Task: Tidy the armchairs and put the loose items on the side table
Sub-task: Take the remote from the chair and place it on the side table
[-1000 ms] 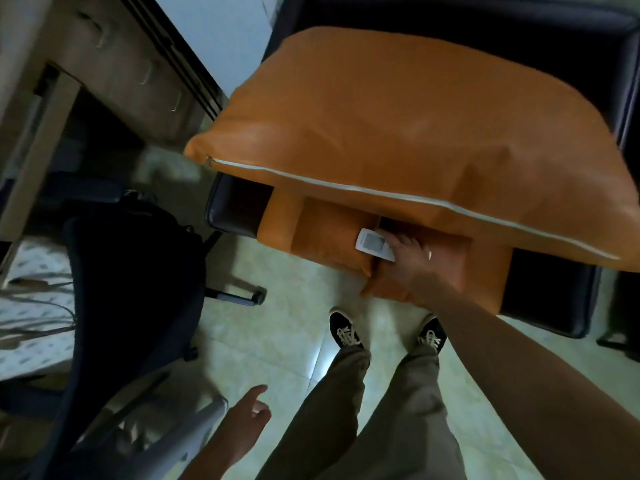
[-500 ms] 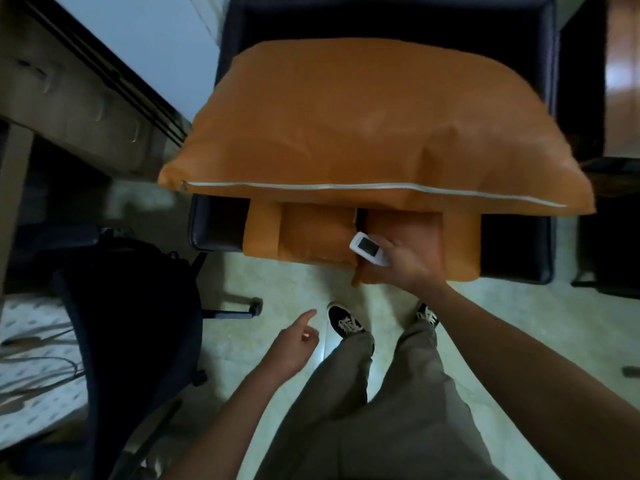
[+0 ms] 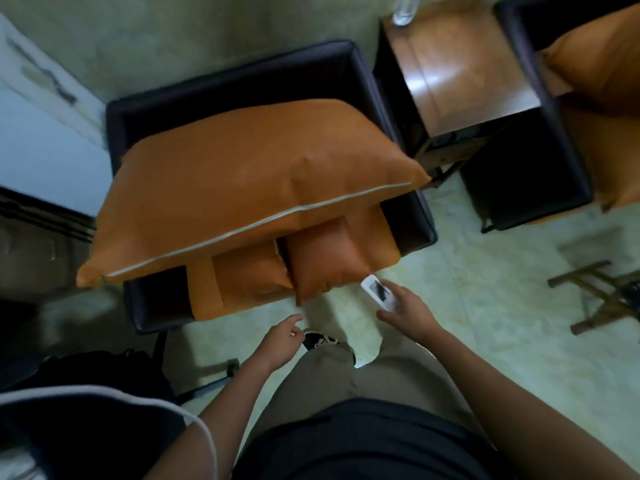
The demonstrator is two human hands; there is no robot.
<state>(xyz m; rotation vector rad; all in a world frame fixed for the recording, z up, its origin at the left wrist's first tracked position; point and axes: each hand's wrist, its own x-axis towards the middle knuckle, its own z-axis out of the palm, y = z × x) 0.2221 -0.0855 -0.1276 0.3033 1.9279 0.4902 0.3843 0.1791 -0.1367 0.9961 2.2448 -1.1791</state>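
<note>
My right hand (image 3: 407,315) grips a small white remote with a dark screen (image 3: 377,292), held in the air just off the front edge of the near armchair (image 3: 228,81). A large orange pillow (image 3: 242,181) lies across that dark armchair, with two smaller orange cushions (image 3: 322,261) sticking out below it. My left hand (image 3: 282,339) hovers below the cushions with loosely curled fingers and holds nothing. The wooden side table (image 3: 464,74) stands to the right of the armchair.
A second dark armchair (image 3: 519,174) with an orange cushion (image 3: 602,57) stands right of the side table. A clear glass (image 3: 403,10) sits at the table's far edge. A wooden stool frame (image 3: 602,299) lies on the tiled floor at right. A black office chair (image 3: 86,375) is at lower left.
My right hand has pulled the white remote away from the cushions and off the seat. The view has swung right, bringing the side table and second armchair into sight. My left hand has risen.
</note>
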